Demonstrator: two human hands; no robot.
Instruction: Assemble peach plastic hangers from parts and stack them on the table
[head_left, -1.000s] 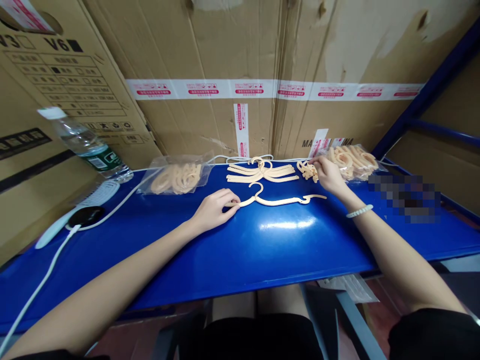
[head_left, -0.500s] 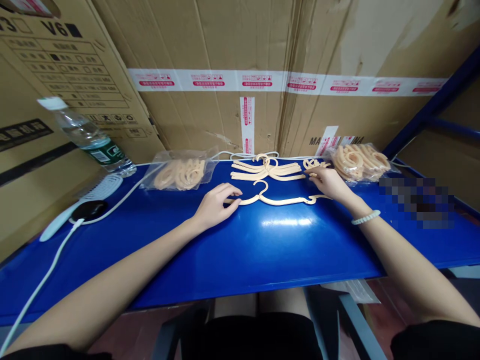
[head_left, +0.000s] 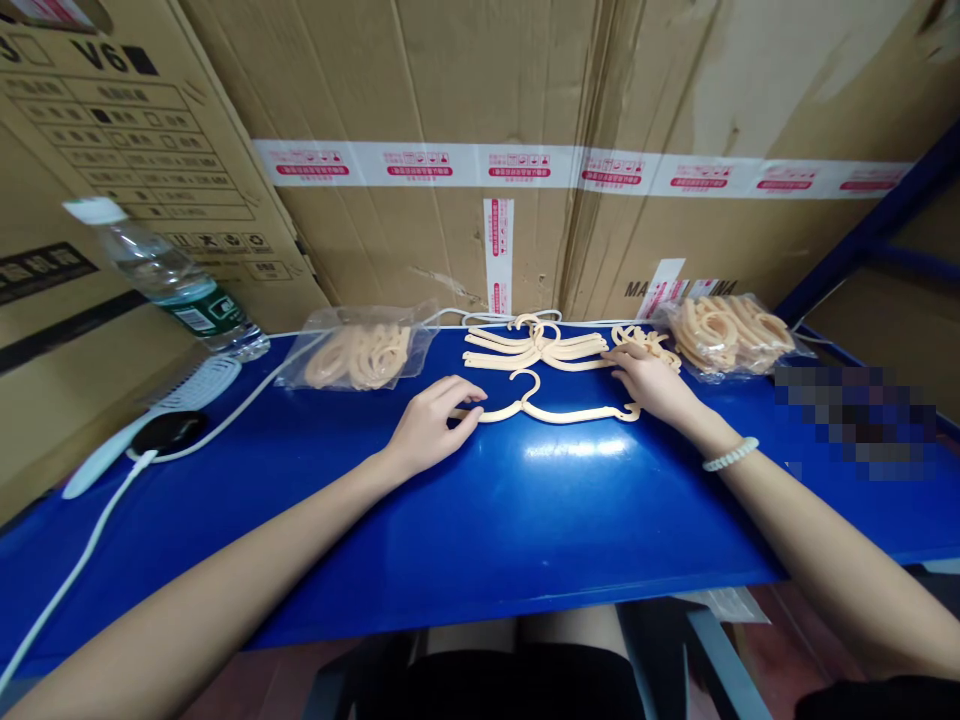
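A cream folding clothes hanger [head_left: 570, 414] lies opened out on the blue table, hook pointing away from me. My left hand [head_left: 435, 425] has its thumb and fingers curled about this hanger's left end. Behind it lie several stacked hangers [head_left: 502, 360] of the same kind, hooks overlapping. My right hand [head_left: 652, 385] is bent over, its fingertips by the right end of the stack. Whether something is pinched there is hidden. Small cream loose pieces [head_left: 637, 338] lie just behind my right hand. A small hooked end [head_left: 628, 412] of the front hanger shows below that hand.
Clear bags of folded cream hangers lie at the left [head_left: 360, 355] and right [head_left: 731, 335]. On the left are a water bottle [head_left: 187, 295], a pale hairbrush [head_left: 195, 385], a black round device [head_left: 169, 432] and a white cable [head_left: 97, 540]. Cardboard boxes [head_left: 420, 80] wall the back.
My right hand has shifted slightly left and toward me, and more of the loose pieces behind it show. My left hand stays at the front hanger's end. The view has tilted slightly.
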